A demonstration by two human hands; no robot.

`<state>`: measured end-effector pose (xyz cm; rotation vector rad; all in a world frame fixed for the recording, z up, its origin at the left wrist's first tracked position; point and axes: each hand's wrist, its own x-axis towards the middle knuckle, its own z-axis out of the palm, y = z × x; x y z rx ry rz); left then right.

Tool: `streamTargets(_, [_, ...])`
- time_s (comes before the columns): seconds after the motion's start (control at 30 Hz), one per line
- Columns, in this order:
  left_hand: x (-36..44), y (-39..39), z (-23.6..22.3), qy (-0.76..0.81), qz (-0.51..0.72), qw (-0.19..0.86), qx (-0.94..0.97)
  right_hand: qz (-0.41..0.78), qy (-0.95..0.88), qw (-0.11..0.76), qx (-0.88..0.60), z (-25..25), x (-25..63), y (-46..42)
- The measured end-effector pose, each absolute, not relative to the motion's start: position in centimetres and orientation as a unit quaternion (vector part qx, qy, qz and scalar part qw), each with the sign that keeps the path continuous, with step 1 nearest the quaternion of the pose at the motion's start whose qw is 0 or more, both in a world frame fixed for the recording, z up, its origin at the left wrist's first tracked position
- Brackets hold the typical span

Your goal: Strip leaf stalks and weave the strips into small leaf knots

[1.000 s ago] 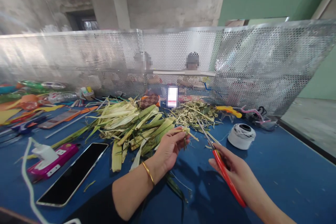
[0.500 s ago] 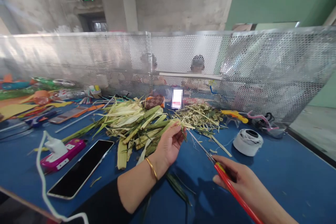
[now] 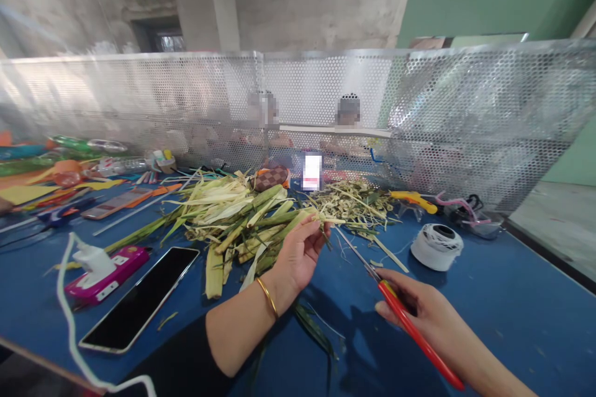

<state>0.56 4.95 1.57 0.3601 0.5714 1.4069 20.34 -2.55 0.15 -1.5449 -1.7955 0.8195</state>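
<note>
My left hand [image 3: 298, 254], with a gold bangle on the wrist, pinches a pale leaf strip [image 3: 326, 218] just off the right edge of a heap of green and pale leaf strips [image 3: 237, 217]. My right hand [image 3: 421, 313] grips red-handled scissors [image 3: 395, 310]; their shut blades point up and left toward the strip and stop a little below it. Both hands are over the blue table [image 3: 488, 304].
A second pile of cut scraps [image 3: 354, 201] lies behind the hands. A white spool of thread [image 3: 436, 245] stands at right. A black phone [image 3: 139, 298], a pink device with a white plug [image 3: 100, 263] and a cable lie at left. A perforated metal screen [image 3: 419, 111] bounds the table; people sit behind it.
My left hand has lifted and moved back toward the heap with the strip. My right hand has drawn the scissors back toward me, and the blades have come shut.
</note>
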Motion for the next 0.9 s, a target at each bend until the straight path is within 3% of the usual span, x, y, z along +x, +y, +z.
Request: streamTargets(0.9, [1.07, 4.68, 1.13, 0.292, 0.592, 0.715, 0.228, 0.354, -0.679, 0.328, -0.553, 0.13, 20.61, -2.55])
